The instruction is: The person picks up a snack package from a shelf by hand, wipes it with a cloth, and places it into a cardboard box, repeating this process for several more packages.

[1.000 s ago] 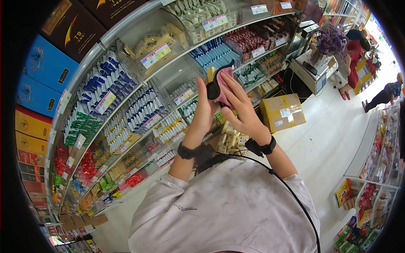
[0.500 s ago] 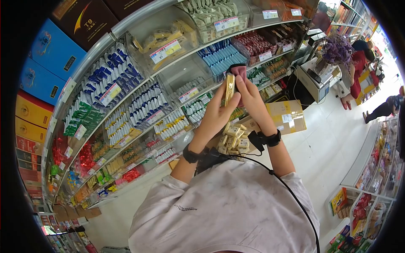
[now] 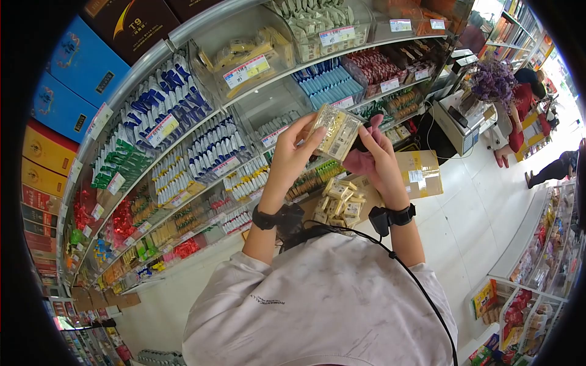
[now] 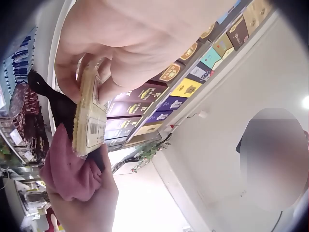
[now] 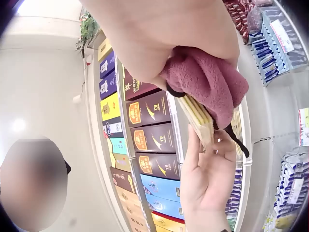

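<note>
In the head view my left hand (image 3: 288,155) pinches the left edge of a clear-wrapped packet of pale yellow biscuits (image 3: 337,133). Its broad printed face is turned up. A dusky pink cloth with black trim (image 3: 359,162) is bunched in my right hand (image 3: 383,161), by the packet's right edge. From the left wrist, the packet (image 4: 89,121) shows side-on, with the cloth (image 4: 72,164) against its lower end. Seen from the right wrist, the cloth (image 5: 205,79) covers one end of the packet (image 5: 199,116), and the fingers of my left hand (image 5: 207,183) hold the other end.
Tiered bins of wrapped snacks (image 3: 201,146) curve along the left and front. Similar yellow packets (image 3: 339,201) lie piled below my hands, near a taped cardboard box (image 3: 421,174). A counter with purple flowers (image 3: 491,79) stands at the right, people beyond it.
The packet, earlier mostly covered by hands and cloth and then edge-on, now has its printed face up. The cloth has shifted to its right side, and both hands have spread apart slightly.
</note>
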A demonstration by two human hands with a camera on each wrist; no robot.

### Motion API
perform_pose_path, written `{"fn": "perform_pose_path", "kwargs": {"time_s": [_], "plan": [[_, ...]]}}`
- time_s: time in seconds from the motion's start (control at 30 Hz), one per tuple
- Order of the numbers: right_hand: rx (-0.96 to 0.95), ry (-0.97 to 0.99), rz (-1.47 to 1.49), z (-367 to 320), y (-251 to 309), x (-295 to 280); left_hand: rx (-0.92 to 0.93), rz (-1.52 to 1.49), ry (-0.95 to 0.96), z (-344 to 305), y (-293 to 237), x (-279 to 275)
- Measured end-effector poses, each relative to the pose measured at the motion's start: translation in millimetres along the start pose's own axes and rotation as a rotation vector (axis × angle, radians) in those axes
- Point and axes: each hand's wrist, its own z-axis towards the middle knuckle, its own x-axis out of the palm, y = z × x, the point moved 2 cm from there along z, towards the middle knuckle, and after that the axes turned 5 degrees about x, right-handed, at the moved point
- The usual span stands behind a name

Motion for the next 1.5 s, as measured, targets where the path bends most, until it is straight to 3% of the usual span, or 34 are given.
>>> {"fn": "perform_pose_path", "kwargs": {"time_s": [0.1,0.2,0.47,0.77,0.9,1.0,1.1,1.2,1.3,1.4,1.5], "plan": [[0.013,-0.017,-0.175,-5.2,-5.9,-5.1,-0.014,-0.016,0.010,-1.3,-5.5,4.1],[-0.101,-0.101,-0.179,-6.7,-5.3,6.9,0.040,0.002,-0.016,-2.1,7.2,5.1],[-0.123,-0.262,-0.285,-4.5,11.6,1.2,0.013,-0.022,0.050,-12.2,-0.9,16.1],[-0.031,-0.123,-0.161,-12.7,22.7,1.3,-0.128,-0.036,0.034,-14.7,-1.6,12.5],[0.049,-0.287,-0.068,-22.5,33.1,20.7,-0.134,-0.102,0.008,-14.8,-9.8,16.2],[0.032,-0.083,-0.108,-20.3,29.0,4.7,-0.146,-0.095,-0.005,-14.4,-7.1,16.5],[0.048,-0.087,-0.121,-29.4,34.1,11.0,-0.145,-0.105,0.009,-15.1,-3.9,14.5],[0.000,-0.044,-0.111,-27.9,32.3,18.1,-0.123,-0.088,0.018,-15.4,-3.3,15.1],[-0.067,-0.021,-0.466,-28.5,27.2,8.9,0.024,0.067,-0.020,-13.9,4.6,16.7],[-0.287,-0.127,-0.757,-19.4,13.1,5.7,0.128,0.173,-0.081,-14.1,8.6,25.2],[-0.564,-0.088,-0.951,-20.9,14.4,24.1,0.062,-0.040,-0.051,-16.2,12.1,35.5]]}}
